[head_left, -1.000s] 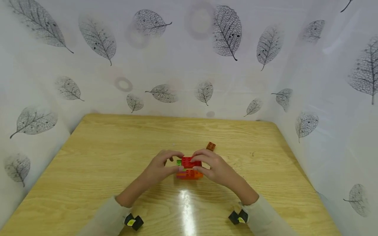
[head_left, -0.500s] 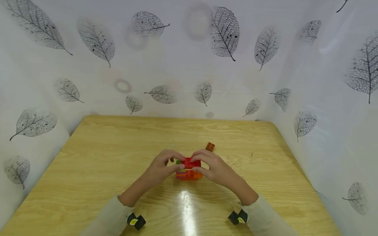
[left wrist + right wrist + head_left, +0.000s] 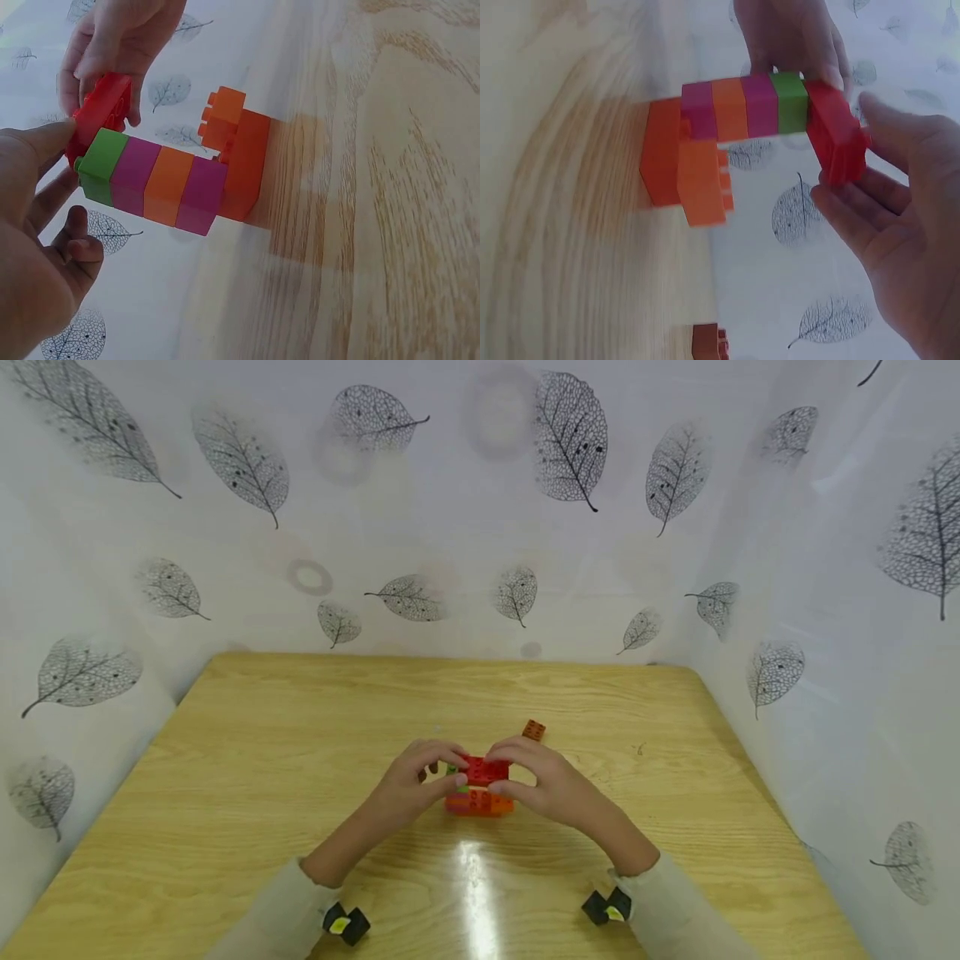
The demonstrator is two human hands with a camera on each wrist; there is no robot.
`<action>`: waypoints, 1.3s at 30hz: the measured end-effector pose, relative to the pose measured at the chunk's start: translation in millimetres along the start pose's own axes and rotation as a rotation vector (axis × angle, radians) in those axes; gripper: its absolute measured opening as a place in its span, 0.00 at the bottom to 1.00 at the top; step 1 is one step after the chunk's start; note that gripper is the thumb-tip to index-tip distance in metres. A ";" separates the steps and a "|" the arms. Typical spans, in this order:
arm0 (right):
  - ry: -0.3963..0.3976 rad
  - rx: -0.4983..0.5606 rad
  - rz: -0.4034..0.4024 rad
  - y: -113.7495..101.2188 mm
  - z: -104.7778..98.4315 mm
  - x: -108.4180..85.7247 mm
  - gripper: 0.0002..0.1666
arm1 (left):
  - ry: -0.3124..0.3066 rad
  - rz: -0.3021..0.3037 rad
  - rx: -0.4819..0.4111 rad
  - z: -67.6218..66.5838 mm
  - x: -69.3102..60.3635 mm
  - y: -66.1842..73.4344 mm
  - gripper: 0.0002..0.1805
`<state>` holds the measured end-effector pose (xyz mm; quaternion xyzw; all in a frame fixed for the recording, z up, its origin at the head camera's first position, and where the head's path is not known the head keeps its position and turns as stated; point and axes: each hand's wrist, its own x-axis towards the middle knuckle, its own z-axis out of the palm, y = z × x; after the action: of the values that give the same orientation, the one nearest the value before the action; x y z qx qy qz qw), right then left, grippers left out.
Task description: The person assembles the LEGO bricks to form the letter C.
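A red brick [image 3: 486, 771] spans the gap between my two hands, at the top of a tower of stacked bricks. My left hand [image 3: 411, 783] pinches its left end, beside the green brick [image 3: 103, 166]. With thumb and fingers, my right hand [image 3: 553, 782] holds the other end, which juts out past the tower. Below the green brick come a purple brick [image 3: 135, 177], an orange brick [image 3: 169, 186] and another purple brick [image 3: 202, 195]. The tower rises from one end of a long red-orange brick [image 3: 251, 161], which also bears a light orange brick [image 3: 700, 182].
A loose brown brick [image 3: 534, 729] lies on the wooden table [image 3: 337, 710] behind my right hand. A leaf-patterned white curtain [image 3: 450, 527] closes off the back and sides. Each sleeve cuff has a black wrist device [image 3: 347, 924].
My left fingers and thumb have shifted slightly right, onto the red brick's end. The red brick stays above the green one, and the right hand has hardly moved.
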<state>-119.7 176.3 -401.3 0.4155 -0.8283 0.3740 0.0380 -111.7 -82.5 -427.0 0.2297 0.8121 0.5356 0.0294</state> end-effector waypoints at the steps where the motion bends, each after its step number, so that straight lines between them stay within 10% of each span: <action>1: -0.001 0.028 0.028 2.4 -2.5 -0.7 0.20 | 0.002 -0.002 0.004 -0.1 -0.2 -0.3 0.07; 12: 0.129 0.076 0.323 45.7 -33.1 -10.4 0.21 | 0.001 0.006 -0.003 0.2 -4.2 -5.2 0.09; 22: 0.024 0.024 0.585 87.3 -31.7 -5.0 0.30 | -0.009 0.020 0.007 0.5 -3.1 -5.7 0.11; 39: -0.105 -0.045 0.706 121.4 -22.3 5.7 0.28 | -0.005 0.024 -0.017 2.2 -1.9 -8.4 0.09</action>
<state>-215.9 232.5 -454.6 0.1214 -0.9296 0.3240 -0.1272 -112.3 -84.0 -435.8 0.2404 0.8045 0.5424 0.0267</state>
